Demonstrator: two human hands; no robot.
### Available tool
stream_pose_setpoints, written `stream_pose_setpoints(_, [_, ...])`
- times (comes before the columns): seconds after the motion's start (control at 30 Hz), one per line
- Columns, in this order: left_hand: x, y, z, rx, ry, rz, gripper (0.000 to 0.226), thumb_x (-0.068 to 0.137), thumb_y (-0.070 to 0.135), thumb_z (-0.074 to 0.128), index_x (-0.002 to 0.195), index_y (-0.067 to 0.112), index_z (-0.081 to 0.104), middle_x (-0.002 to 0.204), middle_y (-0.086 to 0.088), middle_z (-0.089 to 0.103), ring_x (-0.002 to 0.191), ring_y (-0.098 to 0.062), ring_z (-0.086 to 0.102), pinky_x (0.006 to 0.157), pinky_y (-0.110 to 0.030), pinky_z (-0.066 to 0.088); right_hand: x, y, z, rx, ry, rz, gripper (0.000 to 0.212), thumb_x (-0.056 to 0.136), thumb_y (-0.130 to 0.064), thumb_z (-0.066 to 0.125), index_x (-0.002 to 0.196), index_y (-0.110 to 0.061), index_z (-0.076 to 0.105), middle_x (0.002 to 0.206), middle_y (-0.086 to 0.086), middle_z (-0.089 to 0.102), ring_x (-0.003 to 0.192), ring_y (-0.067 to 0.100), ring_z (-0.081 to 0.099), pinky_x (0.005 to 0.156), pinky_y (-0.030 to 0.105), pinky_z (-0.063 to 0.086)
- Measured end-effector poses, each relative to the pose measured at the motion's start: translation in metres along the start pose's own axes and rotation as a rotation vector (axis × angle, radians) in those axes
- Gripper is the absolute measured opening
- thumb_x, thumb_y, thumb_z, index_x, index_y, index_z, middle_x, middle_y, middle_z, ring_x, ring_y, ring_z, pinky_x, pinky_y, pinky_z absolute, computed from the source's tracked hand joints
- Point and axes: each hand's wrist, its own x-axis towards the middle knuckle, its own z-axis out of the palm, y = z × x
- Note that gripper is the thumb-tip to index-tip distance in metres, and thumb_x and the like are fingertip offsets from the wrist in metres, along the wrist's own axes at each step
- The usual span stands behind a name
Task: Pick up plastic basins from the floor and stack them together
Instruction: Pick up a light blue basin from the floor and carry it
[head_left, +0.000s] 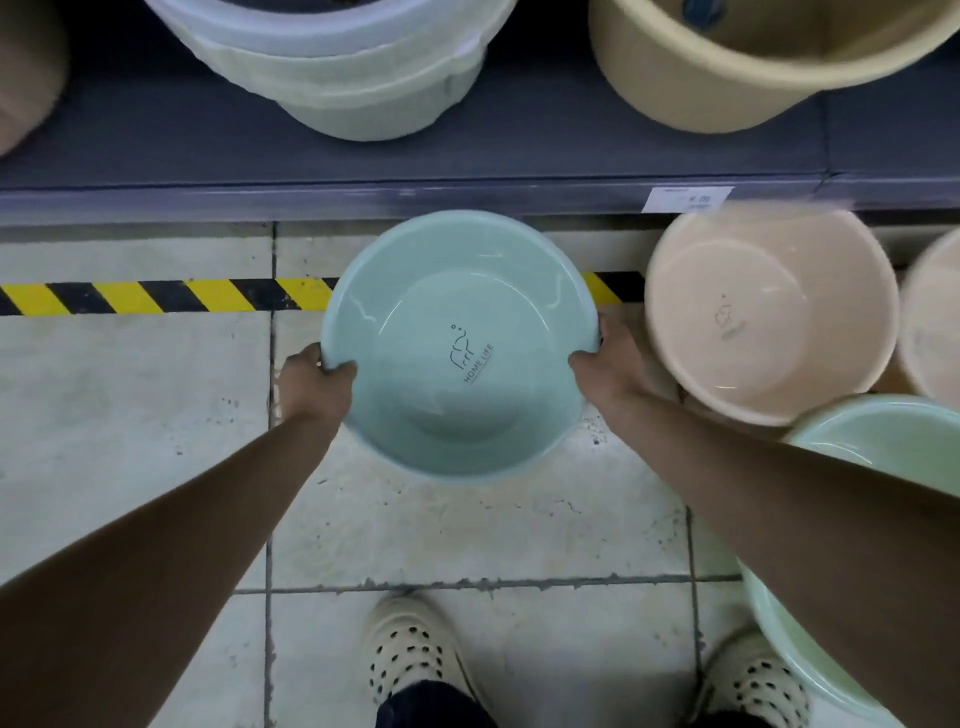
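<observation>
Over the tiled floor (130, 415) I hold the teal basin (457, 280) at frame centre, mouth up. A pink basin (769, 322) lies just beside it at three o'clock. My left hand (317, 387) grips the rim at nine o'clock and my right hand (608, 364) at three, fingers clamped on the edge.

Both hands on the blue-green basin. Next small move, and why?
Probably swing the blue-green basin to the right and lower it into the pale green basin there. The left hand and right hand already grip opposite sides of its rim, it is empty and mouth-up, and the other basins, including the peach basin, lie to the right.
</observation>
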Motion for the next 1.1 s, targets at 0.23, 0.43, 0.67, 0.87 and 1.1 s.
stream_pose_setpoints(0.23, [-0.003,-0.004,0.018,-0.012,0.043,-0.052,0.027,0.087,0.017,0.060,0.112,0.006,0.062,0.106,-0.017,0.067,0.087,-0.032,0.056,0.072,-0.034,0.040,0.004,0.023,0.007,0.062,-0.076,0.011,0.059,0.083,-0.006,0.051,0.138,-0.028,0.045,0.111,-0.002,0.063,0.096,0.021,0.058,0.077,0.025,0.041])
stream_pose_setpoints(0.43, [-0.022,0.005,0.003,0.107,-0.143,-0.021,0.027,0.088,0.023,0.061,0.106,0.002,0.063,0.102,-0.021,0.067,0.090,-0.037,0.062,0.073,-0.039,0.048,-0.016,0.033,-0.025,0.095,-0.138,0.051,0.057,0.081,-0.009,0.050,0.134,-0.032,0.046,0.114,-0.002,0.065,0.100,0.022,0.060,0.082,0.031,0.049])
stream_pose_setpoints(0.67, [-0.097,0.069,-0.004,-0.041,-0.102,0.177,0.022,0.089,0.028,0.059,0.104,0.011,0.060,0.095,-0.008,0.067,0.085,-0.030,0.061,0.067,-0.035,0.044,-0.039,0.033,-0.127,0.158,-0.023,-0.075,0.056,0.087,-0.011,0.052,0.138,-0.032,0.042,0.115,-0.008,0.062,0.105,0.021,0.058,0.090,0.031,0.047])
stream_pose_setpoints(0.87, [-0.134,0.163,0.047,-0.127,-0.136,0.270,0.020,0.090,0.024,0.062,0.104,0.010,0.058,0.090,-0.001,0.064,0.085,-0.027,0.061,0.073,-0.034,0.046,-0.014,0.041,-0.234,0.212,0.163,-0.137,0.058,0.089,-0.008,0.053,0.141,-0.030,0.043,0.113,-0.010,0.062,0.103,0.016,0.058,0.095,0.033,0.048])
stream_pose_setpoints(1.1, [-0.162,0.221,0.136,-0.123,-0.253,0.290,0.029,0.090,0.023,0.062,0.112,0.005,0.056,0.100,-0.005,0.062,0.088,-0.022,0.056,0.074,-0.028,0.040,0.023,0.093,-0.298,0.227,0.284,-0.003,0.057,0.086,-0.009,0.051,0.135,-0.036,0.047,0.109,-0.005,0.062,0.102,0.025,0.058,0.088,0.033,0.049])
